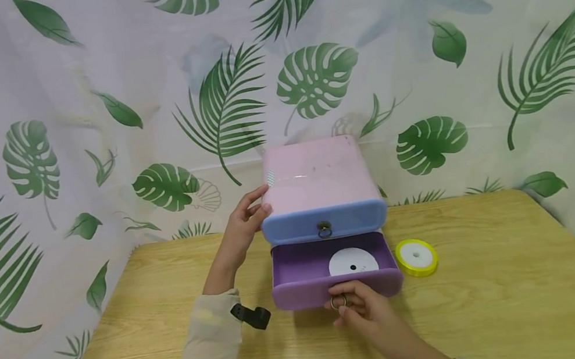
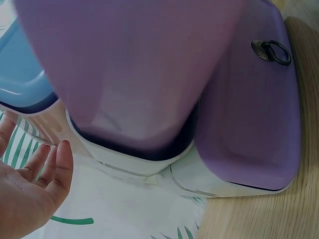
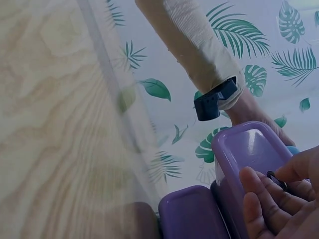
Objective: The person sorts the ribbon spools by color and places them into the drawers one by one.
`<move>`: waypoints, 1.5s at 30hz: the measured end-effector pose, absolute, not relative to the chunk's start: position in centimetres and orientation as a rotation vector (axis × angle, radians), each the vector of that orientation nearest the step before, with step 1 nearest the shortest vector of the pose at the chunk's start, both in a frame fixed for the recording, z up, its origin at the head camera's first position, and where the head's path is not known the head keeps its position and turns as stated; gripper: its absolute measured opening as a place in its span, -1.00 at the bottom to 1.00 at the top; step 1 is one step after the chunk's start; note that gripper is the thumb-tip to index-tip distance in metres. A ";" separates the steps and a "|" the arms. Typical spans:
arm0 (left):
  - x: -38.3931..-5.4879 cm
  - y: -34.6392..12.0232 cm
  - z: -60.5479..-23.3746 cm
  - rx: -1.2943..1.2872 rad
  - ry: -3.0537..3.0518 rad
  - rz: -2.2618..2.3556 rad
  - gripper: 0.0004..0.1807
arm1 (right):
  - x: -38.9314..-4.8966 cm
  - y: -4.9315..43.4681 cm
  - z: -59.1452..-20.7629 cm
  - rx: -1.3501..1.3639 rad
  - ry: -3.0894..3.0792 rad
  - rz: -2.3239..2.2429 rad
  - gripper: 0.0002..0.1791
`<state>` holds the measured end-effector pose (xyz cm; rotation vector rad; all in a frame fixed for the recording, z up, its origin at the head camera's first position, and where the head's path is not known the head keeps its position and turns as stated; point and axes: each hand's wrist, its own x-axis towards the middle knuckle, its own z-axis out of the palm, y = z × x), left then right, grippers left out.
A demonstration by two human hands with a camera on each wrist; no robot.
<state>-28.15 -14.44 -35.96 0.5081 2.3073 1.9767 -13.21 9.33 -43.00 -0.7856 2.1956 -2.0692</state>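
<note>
A small chest of drawers with a pink top (image 1: 318, 170) has a blue drawer (image 1: 292, 227) above and a purple drawer (image 1: 300, 296) pulled out below it. Inside the purple drawer lies a white disc (image 1: 348, 259) with a dark centre hole, partly hidden by the drawer front. My right hand (image 1: 367, 314) pinches the ring pull (image 1: 338, 301) of that drawer. At the chest's upper left side, my left hand (image 1: 242, 225) touches with loosely extended fingers. A lower purple drawer (image 2: 254, 119) with its own ring pull (image 2: 279, 52) shows in the left wrist view.
To the right of the chest, a roll of yellow ribbon (image 1: 417, 258) lies flat on the wooden table (image 1: 514, 284). A leaf-patterned cloth (image 1: 384, 46) hangs behind the chest. A black wrist strap (image 1: 251, 316) circles the left sleeve's cuff.
</note>
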 end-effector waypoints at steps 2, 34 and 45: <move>-28.2 -14.4 -36.0 0.517 2.309 1.972 -0.45 | -13.6 9.2 -42.8 -0.762 2.226 -2.063 -0.68; -28.2 -14.3 -36.1 0.459 2.306 2.005 -0.47 | -17.6 8.4 -42.3 -0.474 2.490 -1.974 -0.70; -28.1 -14.1 -36.0 0.446 2.299 2.017 -0.48 | -18.5 8.5 -42.2 -0.444 2.506 -1.964 -0.70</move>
